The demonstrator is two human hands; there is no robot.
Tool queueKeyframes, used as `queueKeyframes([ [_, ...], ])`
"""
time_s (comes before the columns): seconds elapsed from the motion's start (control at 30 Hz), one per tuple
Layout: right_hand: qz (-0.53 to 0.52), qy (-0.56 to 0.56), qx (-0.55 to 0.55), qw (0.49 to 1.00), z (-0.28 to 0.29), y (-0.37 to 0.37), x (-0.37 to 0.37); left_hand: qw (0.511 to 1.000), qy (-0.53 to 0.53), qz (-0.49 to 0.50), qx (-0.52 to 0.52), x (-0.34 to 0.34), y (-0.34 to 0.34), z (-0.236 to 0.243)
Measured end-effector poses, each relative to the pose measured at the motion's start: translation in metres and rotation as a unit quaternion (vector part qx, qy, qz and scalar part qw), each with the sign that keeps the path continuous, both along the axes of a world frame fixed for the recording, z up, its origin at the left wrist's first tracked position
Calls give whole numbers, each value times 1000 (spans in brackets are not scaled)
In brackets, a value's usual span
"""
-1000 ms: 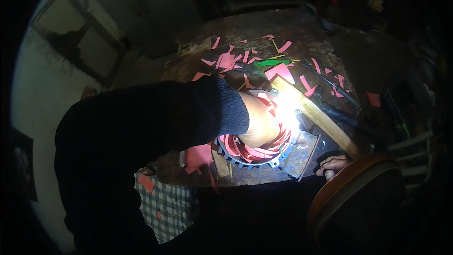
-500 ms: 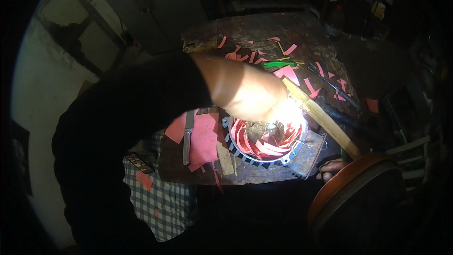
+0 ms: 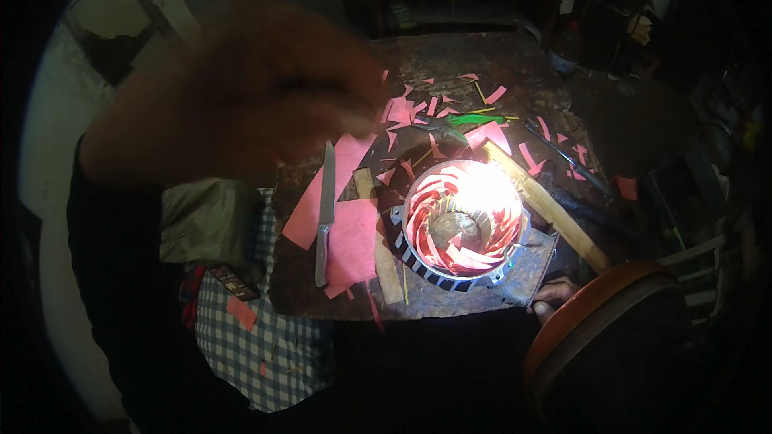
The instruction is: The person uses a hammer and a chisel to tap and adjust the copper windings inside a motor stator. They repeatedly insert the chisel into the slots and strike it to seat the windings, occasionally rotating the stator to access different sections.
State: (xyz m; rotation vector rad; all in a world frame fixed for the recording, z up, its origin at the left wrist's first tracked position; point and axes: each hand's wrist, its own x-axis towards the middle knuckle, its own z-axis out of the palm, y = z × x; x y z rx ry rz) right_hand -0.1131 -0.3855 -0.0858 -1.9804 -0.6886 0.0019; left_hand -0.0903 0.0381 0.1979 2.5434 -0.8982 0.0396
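My left hand (image 3: 257, 92) is raised above the left side of the table, dark and blurred, its fingers smeared. It is apart from the motor stator (image 3: 402, 253), a finned metal ring lined with red windings and pink paper strips under a glaring light. At the table's front right edge my right hand (image 3: 555, 297) shows only in part, its fingers curled by the corner of a metal plate (image 3: 531, 261). An orange-rimmed round object (image 3: 595, 297) hides the rest of it. Left of the stator lie a knife (image 3: 325, 209) and pink paper sheets (image 3: 351, 241).
A wooden handle (image 3: 555, 209) slants beside the stator. Pink scraps (image 3: 402, 110), a green-handled tool (image 3: 474, 120) and a dark rod (image 3: 575, 157) lie on the table's far half. A phone-like dark object (image 3: 233, 282) rests on checked cloth (image 3: 281, 354) at the left.
My left hand has lifted off the stator and moved up and left, uncovering the stator's inside and the pink paper by the knife. My right hand stays near the plate corner.
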Motion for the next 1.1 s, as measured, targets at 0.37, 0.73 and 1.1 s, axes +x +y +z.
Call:
queueKeyframes([
  [0.37,17,100,-24,995,-13,-17,-5,957,-229,113,136,46,45,-45],
  [0.73,36,92,44,994,-35,-5,-17,910,335,-123,210,91,-96,-126],
  [1.1,116,109,110,981,-18,-5,12,880,344,-123,304,86,-108,-169],
])
